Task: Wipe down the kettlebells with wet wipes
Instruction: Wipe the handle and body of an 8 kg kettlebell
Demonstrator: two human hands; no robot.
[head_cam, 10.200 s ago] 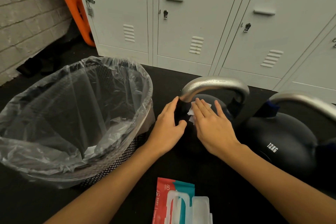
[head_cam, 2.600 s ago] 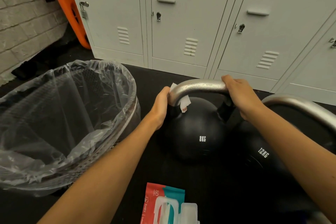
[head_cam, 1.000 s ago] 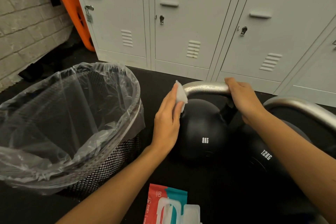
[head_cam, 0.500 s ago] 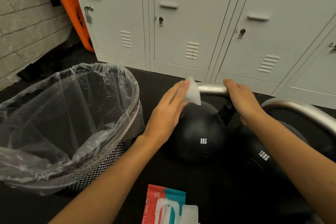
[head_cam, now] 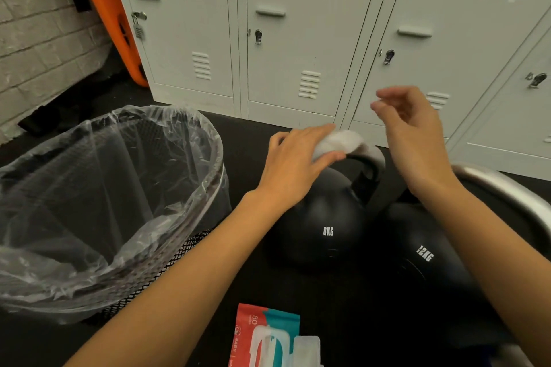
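Observation:
A black 8KG kettlebell [head_cam: 322,217] stands on the dark floor in the middle. My left hand [head_cam: 295,158] holds a white wet wipe [head_cam: 338,141] between thumb and fingers on top of its metal handle [head_cam: 374,158], most of which is hidden by the wipe and hand. My right hand [head_cam: 414,134] hovers above the handle's right end, fingers loosely curled, holding nothing. A black 12KG kettlebell [head_cam: 426,259] with a silver handle [head_cam: 507,197] stands just to the right, partly behind my right forearm.
A mesh bin with a clear plastic liner [head_cam: 98,202] stands at the left. A red and teal pack of wet wipes [head_cam: 268,337] with its lid open lies at the bottom edge. White lockers [head_cam: 298,39] line the back; an orange board [head_cam: 107,9] leans by the brick wall.
My right hand has let go of the 8KG handle and lifted above it. My left hand has slid the wipe rightward along the top of the handle.

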